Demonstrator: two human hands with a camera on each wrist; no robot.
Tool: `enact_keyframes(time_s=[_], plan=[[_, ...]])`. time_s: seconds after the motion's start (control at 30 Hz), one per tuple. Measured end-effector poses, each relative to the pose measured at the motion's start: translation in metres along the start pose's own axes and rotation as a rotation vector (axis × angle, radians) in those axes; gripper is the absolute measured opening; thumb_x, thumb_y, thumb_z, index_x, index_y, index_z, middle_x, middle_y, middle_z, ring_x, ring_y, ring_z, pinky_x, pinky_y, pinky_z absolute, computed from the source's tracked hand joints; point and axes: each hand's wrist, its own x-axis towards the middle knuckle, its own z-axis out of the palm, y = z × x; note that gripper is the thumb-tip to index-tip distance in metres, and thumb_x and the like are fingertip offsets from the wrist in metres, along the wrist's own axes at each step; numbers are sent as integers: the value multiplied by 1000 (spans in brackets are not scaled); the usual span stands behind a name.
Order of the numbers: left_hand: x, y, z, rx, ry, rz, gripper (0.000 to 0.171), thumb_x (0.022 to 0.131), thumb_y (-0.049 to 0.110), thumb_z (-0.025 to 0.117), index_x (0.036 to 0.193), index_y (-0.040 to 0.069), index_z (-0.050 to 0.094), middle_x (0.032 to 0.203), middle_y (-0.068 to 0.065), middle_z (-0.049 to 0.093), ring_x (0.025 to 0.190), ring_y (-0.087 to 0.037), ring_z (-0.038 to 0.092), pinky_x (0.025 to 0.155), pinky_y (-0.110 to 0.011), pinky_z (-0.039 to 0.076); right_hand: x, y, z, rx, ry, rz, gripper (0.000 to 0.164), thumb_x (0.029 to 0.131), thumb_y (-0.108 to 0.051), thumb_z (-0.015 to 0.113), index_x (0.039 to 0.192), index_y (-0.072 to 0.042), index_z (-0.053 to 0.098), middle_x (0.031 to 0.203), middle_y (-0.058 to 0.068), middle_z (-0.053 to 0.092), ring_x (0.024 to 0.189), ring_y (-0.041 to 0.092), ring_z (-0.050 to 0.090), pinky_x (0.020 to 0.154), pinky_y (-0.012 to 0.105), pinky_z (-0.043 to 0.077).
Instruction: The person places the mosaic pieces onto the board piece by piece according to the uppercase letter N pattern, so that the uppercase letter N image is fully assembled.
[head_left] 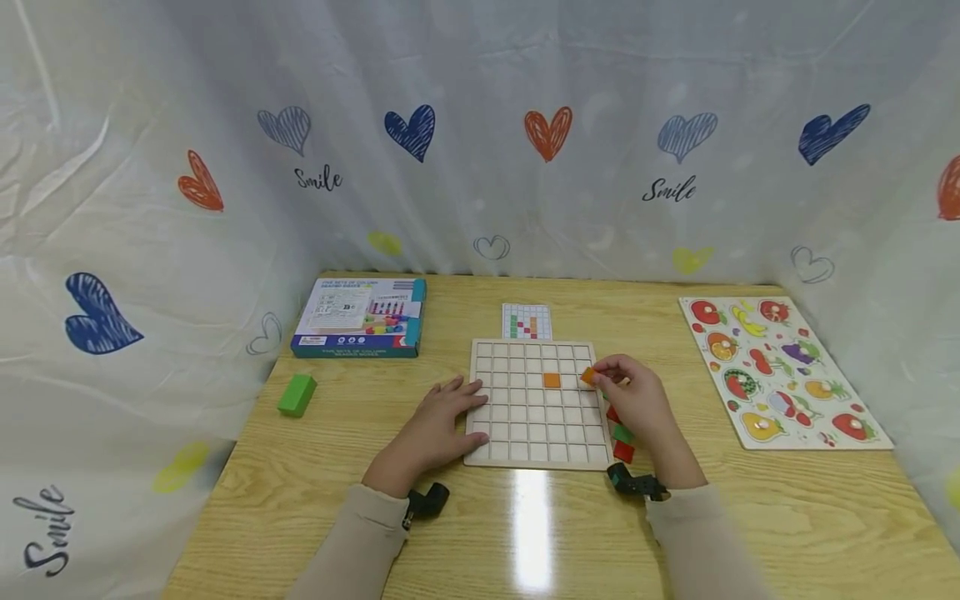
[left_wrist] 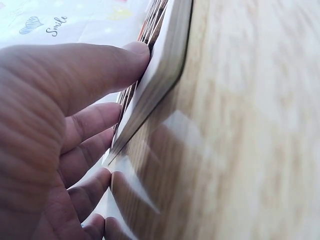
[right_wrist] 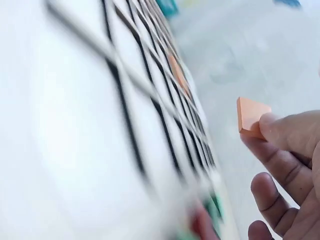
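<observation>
A wooden grid board (head_left: 517, 435) lies on the table, divided into small square cells. One orange square tile (head_left: 552, 380) sits in a cell right of the board's middle. My right hand (head_left: 636, 398) pinches another orange tile (right_wrist: 254, 116) between thumb and forefinger, close over the board's right edge. The left hand (head_left: 435, 427) rests at the board's left edge with its fingers spread, and in the left wrist view the thumb (left_wrist: 112, 67) lies on the rim. Red and green tiles (head_left: 622, 451) lie along the board's right side, partly hidden by the right hand.
A pattern card (head_left: 527, 322) with coloured squares lies just behind the board. At the back left is a boxed toy set (head_left: 358, 318), with a green block (head_left: 297, 395) in front of it. On the right lies a fruit puzzle board (head_left: 783, 375).
</observation>
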Motion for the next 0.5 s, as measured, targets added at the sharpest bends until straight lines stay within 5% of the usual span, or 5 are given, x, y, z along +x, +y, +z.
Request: enact_keyframes(time_s=[0.23,0.5], plan=[[0,1,-1,-2,10,23,62,90,43,72,145,21,55,162,4,36,155,-26,18,127,-52,8,9,-16,33,-29,-122,-17,7,96,-19,69,103,-19,70,95,-3,70,84,19,60,72,33,51],[-2,4,-3,-8,6,14,62,90,42,73,145,20,56,162,4,36,155,-25,19,127,-51,8,9,-12,41,-39,-146,-39,4,95,-18,71,99,-19,71,92,-3,70,81,19,59,73,32,51]])
